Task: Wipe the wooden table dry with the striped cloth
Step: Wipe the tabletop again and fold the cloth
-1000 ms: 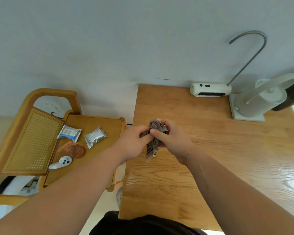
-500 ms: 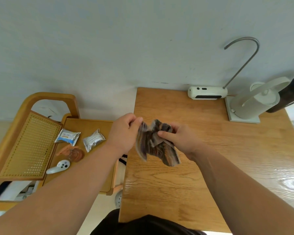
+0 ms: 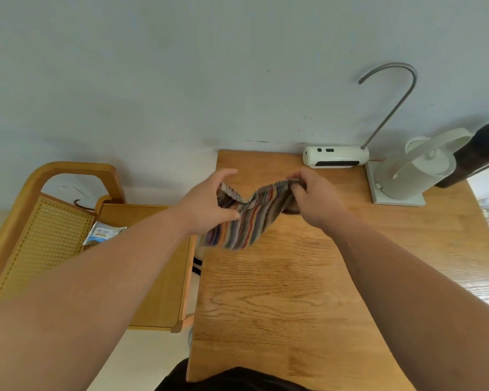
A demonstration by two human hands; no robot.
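The white dispenser (image 3: 335,157) lies against the wall at the far edge of the wooden surface (image 3: 280,292), and everything can be placed from it. The striped cloth (image 3: 246,221) is held in the air in front of the dispenser and to its left, stretched between both hands above the surface's far left part and not lying on the wood. The left hand (image 3: 206,204), farthest left of the dispenser, has its grip clamped on the cloth's left end, thumb underneath and fingers over the top edge. The right hand (image 3: 314,198), just in front of the dispenser, has its fingers curled tightly around the bunched right end. Between the two grips the cloth sags and hangs down toward the person, with its lower edge loose.

A curved metal spout (image 3: 390,108) rises from the dispenser's right end. Just right of the dispenser a white kettle (image 3: 415,173) stands on a flat base, with a dark bottle (image 3: 474,159) beyond it at the frame edge. Well to the dispenser's left stands a wooden trolley (image 3: 45,244) with a cane panel — a packet (image 3: 103,234) lies on its tray, partly hidden by the left forearm.
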